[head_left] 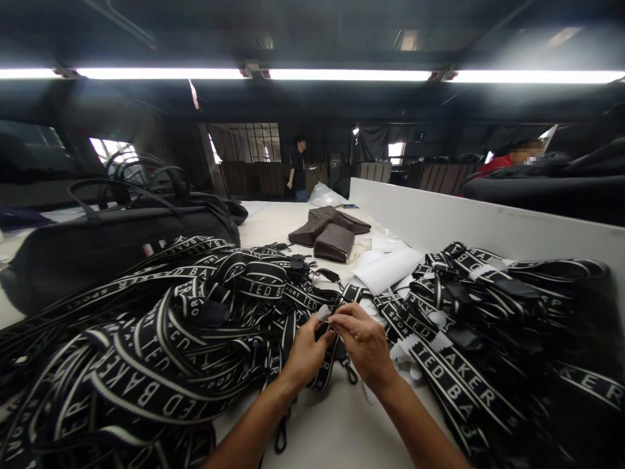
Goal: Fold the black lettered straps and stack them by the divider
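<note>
My left hand (306,350) is closed, with a small white piece (323,312) like paper or tape at its fingertips. The fingers of my right hand (362,340) pinch together at the edge of that piece; just what lies between them is too small to make out. Directly beneath both hands runs a black webbing strap (349,295) with white lettering and pale edges. A black metal snap hook (350,372) lies on the table below my right hand.
A large tangled heap of lettered straps (161,365) fills the left. More straps (469,371), with white paper strips among them, lie at right. Dark bags (334,242) and white sheets (388,268) sit beyond. A black duffel bag (122,244) stands left; a white partition (463,212) borders the right.
</note>
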`<move>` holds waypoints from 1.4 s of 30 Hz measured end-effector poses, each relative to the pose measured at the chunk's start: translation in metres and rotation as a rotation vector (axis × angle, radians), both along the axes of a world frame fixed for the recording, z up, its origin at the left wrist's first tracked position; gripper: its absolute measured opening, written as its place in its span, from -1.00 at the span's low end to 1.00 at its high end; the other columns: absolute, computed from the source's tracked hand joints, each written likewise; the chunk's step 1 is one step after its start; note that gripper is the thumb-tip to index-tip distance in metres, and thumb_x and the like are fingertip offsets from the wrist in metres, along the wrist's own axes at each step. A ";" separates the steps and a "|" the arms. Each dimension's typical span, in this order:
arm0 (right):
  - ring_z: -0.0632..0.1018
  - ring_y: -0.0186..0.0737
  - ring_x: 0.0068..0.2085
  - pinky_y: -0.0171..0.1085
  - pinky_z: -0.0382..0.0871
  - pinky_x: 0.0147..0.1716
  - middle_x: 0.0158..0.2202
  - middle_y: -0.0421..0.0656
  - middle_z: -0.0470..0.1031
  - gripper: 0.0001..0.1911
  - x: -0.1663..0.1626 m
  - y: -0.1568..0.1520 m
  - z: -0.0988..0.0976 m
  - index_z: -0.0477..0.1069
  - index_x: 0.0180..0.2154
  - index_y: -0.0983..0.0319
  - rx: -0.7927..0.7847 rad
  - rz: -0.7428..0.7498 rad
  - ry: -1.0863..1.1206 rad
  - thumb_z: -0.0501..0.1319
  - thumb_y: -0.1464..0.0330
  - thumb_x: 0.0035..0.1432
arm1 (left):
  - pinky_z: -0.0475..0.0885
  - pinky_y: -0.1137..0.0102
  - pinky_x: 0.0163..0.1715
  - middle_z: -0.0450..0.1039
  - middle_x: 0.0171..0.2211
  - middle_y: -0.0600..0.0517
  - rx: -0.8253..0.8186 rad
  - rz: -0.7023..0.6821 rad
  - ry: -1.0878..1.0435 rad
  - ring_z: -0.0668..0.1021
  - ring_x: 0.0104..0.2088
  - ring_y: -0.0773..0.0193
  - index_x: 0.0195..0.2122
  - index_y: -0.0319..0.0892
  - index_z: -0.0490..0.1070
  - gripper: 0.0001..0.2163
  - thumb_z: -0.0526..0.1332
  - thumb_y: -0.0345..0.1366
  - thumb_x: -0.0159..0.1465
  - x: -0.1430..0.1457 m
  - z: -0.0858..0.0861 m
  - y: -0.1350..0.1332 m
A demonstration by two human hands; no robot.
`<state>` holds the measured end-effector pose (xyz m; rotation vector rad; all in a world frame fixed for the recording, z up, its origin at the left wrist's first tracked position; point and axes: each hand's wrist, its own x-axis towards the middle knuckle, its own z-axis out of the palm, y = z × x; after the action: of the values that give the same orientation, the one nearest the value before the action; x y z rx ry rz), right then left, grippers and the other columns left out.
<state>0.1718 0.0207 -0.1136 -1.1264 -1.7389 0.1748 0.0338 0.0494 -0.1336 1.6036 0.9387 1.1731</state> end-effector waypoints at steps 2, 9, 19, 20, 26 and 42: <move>0.56 -0.26 -0.28 -0.34 0.41 -0.22 -0.26 -0.13 0.54 -0.76 -0.002 0.001 -0.001 0.57 -0.22 0.15 0.013 0.089 0.054 0.11 0.37 0.29 | 0.37 0.27 0.05 0.51 -0.04 -0.09 0.022 0.023 -0.003 0.52 0.00 0.10 -0.02 -0.20 0.38 -0.67 0.23 -0.29 0.18 0.001 0.000 -0.002; 0.54 -0.23 -0.39 -0.28 0.45 -0.32 -0.38 -0.18 0.54 -0.71 -0.002 0.012 -0.008 0.47 -0.08 0.20 -0.327 0.092 0.439 0.23 0.32 0.13 | 0.40 0.33 -0.14 0.54 -0.21 -0.06 0.136 0.046 0.201 0.57 -0.15 0.12 -0.09 -0.17 0.36 -0.80 0.15 -0.32 0.26 0.001 0.003 -0.014; 0.40 -0.33 -0.52 -0.34 0.29 -0.50 -0.55 -0.27 0.40 -0.86 0.007 0.020 -0.009 0.38 -0.43 0.22 -0.445 0.203 0.501 0.26 0.29 0.04 | 0.36 0.35 -0.22 0.53 -0.22 -0.07 0.178 0.007 0.337 0.56 -0.20 0.14 -0.10 -0.13 0.28 -0.84 0.06 -0.36 0.29 -0.001 0.000 -0.012; 0.39 -0.33 -0.52 -0.34 0.28 -0.51 -0.55 -0.27 0.39 -0.86 0.006 0.020 -0.011 0.38 -0.44 0.22 -0.443 0.193 0.491 0.26 0.29 0.04 | 0.36 0.35 -0.23 0.52 -0.25 -0.06 0.183 0.007 0.339 0.56 -0.22 0.15 -0.12 -0.12 0.30 -0.85 0.04 -0.34 0.31 -0.001 0.002 -0.012; 0.37 -0.35 -0.57 -0.35 0.25 -0.56 -0.60 -0.29 0.38 -0.87 -0.003 0.026 -0.031 0.39 -0.46 0.23 -0.482 0.176 0.502 0.26 0.31 0.00 | 0.35 0.33 -0.21 0.47 -0.33 -0.05 0.310 0.140 0.323 0.50 -0.27 0.17 -0.38 -0.14 0.44 -0.75 0.02 -0.23 0.34 -0.005 0.006 -0.002; 0.43 -0.31 -0.57 -0.36 0.24 -0.57 -0.63 -0.24 0.44 -0.89 -0.019 0.026 -0.035 0.48 -0.47 0.27 -0.530 -0.054 0.368 0.24 0.35 -0.08 | 0.32 0.37 -0.32 0.50 -0.48 0.05 0.127 0.379 0.287 0.50 -0.41 0.23 -0.50 -0.14 0.46 -0.86 0.16 -0.32 0.17 -0.002 -0.001 -0.003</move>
<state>0.1528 0.0465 -0.1482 -1.4106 -1.3610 0.7954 0.0316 0.0461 -0.1347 1.7776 1.4263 1.2966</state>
